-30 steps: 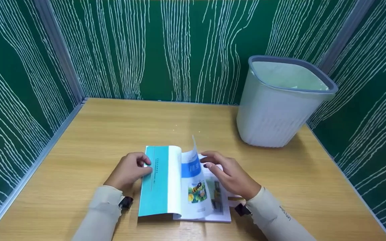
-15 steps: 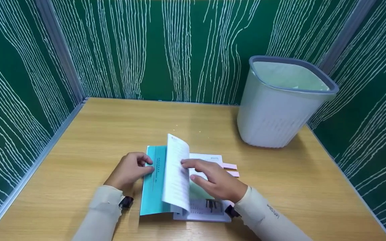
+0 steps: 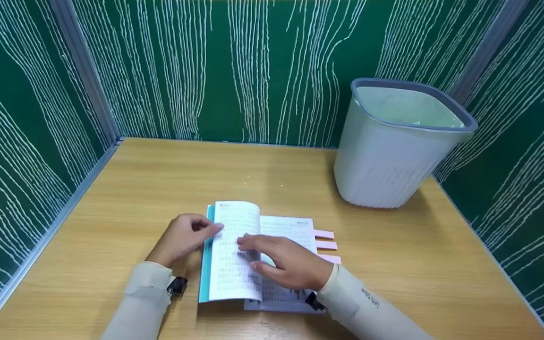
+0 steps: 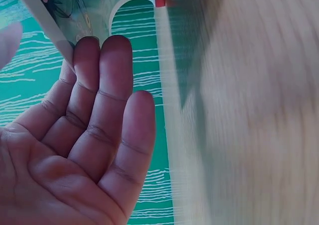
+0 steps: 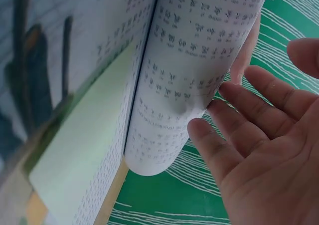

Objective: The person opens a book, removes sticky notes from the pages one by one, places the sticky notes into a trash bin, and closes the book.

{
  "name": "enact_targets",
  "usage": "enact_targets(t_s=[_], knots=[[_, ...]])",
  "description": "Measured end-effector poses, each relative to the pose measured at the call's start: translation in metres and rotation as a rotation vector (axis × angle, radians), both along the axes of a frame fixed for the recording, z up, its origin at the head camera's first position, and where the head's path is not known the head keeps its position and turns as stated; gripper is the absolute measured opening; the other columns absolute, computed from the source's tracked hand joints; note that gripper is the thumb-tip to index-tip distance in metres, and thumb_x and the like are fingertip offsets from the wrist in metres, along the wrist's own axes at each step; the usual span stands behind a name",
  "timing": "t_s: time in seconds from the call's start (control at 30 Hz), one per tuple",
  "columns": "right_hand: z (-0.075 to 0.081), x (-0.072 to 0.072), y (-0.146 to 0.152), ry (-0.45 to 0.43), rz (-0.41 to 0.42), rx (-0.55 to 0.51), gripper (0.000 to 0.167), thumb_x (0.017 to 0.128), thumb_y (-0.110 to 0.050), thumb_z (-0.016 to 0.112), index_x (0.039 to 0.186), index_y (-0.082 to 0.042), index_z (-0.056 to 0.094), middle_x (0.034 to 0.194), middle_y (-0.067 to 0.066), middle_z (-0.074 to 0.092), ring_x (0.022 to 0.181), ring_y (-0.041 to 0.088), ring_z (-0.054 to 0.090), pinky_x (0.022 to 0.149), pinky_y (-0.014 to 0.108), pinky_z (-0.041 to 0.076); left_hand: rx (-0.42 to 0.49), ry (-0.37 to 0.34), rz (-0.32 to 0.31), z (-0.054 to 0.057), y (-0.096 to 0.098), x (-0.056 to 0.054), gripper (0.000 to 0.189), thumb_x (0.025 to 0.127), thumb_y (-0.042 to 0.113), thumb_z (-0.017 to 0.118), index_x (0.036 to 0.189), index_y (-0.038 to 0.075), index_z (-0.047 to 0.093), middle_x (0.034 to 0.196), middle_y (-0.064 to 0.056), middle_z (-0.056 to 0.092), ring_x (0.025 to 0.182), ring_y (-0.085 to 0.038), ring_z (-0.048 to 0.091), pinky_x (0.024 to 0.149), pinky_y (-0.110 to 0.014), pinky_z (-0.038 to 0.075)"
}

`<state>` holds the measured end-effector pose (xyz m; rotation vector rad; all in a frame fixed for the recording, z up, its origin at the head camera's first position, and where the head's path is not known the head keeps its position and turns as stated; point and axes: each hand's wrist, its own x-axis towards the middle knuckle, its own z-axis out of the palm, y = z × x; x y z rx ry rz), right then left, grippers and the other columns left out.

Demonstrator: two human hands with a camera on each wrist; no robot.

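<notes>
An open book point(image 3: 234, 264) lies on the table with a turquoise cover strip showing at its left edge. My left hand point(image 3: 182, 240) holds that left edge, thumb on the page and fingers behind the cover; the left wrist view shows those fingers point(image 4: 115, 65) against the printed cover. Over the middle of the book, my right hand point(image 3: 291, 259) has its fingers extended, fingertips touching the left page. In the right wrist view a pale green sticky note point(image 5: 84, 145) sits on the right-hand page. Several pink tabs point(image 3: 325, 245) stick out at the right edge.
A white waste bin point(image 3: 390, 156) with a grey rim stands at the table's back right. Green walls point(image 3: 295, 71) with white lines surround the wooden table point(image 3: 182, 174) at the back and sides. Tiny white specks lie behind the book.
My right hand has swept left across the book, turning pages onto the turquoise cover. The left thumb now lies on the turned page. Pink tabs have come into view at the right.
</notes>
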<state>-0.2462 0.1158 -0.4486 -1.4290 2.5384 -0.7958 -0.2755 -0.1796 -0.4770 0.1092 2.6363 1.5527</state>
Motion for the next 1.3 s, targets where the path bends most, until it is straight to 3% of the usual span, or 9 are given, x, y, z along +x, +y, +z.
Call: enact_targets(t_s=[0.2,0.53,0.7,0.8,1.07,1.3], knots=[[-0.002,0.001,-0.003,-0.001,0.011,0.011,0.044,0.109,-0.036,0.047,0.151,-0.022,0.051,0.161,-0.005,0.045,0.152,0.013,0.038,0.123,0.045,0.034,-0.046,-0.018,0.018,0.001,0.001,0.001,0.042,0.078,0.054,0.087,0.096,0.019,0.073,0.093,-0.003,0.067,0.086,-0.021,0.058,0.073,-0.032,0.049],[-0.007,0.003,-0.003,0.028,0.027,0.016,0.041,0.108,-0.038,0.049,0.145,-0.020,0.056,0.161,-0.004,0.045,0.152,0.016,0.037,0.122,0.044,0.035,-0.031,-0.013,0.004,-0.001,-0.001,0.000,0.036,0.080,0.038,0.090,0.100,0.017,0.068,0.096,-0.004,0.065,0.088,-0.022,0.058,0.077,-0.033,0.050],[-0.003,0.003,0.001,0.022,-0.002,0.059,0.042,0.107,-0.035,0.054,0.146,-0.021,0.055,0.162,-0.003,0.044,0.152,0.016,0.037,0.122,0.045,0.035,-0.041,-0.008,0.000,-0.002,-0.001,0.000,0.036,0.081,0.032,0.090,0.102,0.016,0.067,0.096,-0.005,0.063,0.087,-0.021,0.058,0.076,-0.032,0.049],[-0.001,0.000,0.007,0.005,-0.063,0.095,0.044,0.105,-0.033,0.059,0.147,-0.020,0.054,0.162,-0.002,0.044,0.152,0.017,0.038,0.122,0.045,0.035,-0.043,-0.018,0.004,-0.001,-0.001,0.000,0.034,0.082,0.026,0.090,0.103,0.014,0.065,0.096,-0.006,0.061,0.085,-0.021,0.057,0.073,-0.031,0.048],[-0.003,-0.010,0.025,0.042,-0.283,0.339,0.066,0.087,-0.044,0.081,0.143,-0.017,0.059,0.155,0.008,0.051,0.145,0.027,0.046,0.119,0.047,0.040,-0.005,-0.086,0.034,-0.001,-0.001,0.001,0.048,0.082,0.014,0.089,0.117,0.013,0.056,0.099,-0.008,0.063,0.084,-0.021,0.060,0.069,-0.029,0.048],[-0.008,-0.014,0.029,0.052,-0.265,0.377,0.083,0.067,-0.054,0.093,0.135,-0.015,0.064,0.139,0.005,0.061,0.127,0.026,0.057,0.109,0.041,0.049,-0.010,-0.108,0.016,-0.002,-0.003,0.001,0.058,0.084,0.010,0.086,0.127,0.014,0.047,0.095,-0.007,0.070,0.075,-0.020,0.063,0.063,-0.029,0.048]])
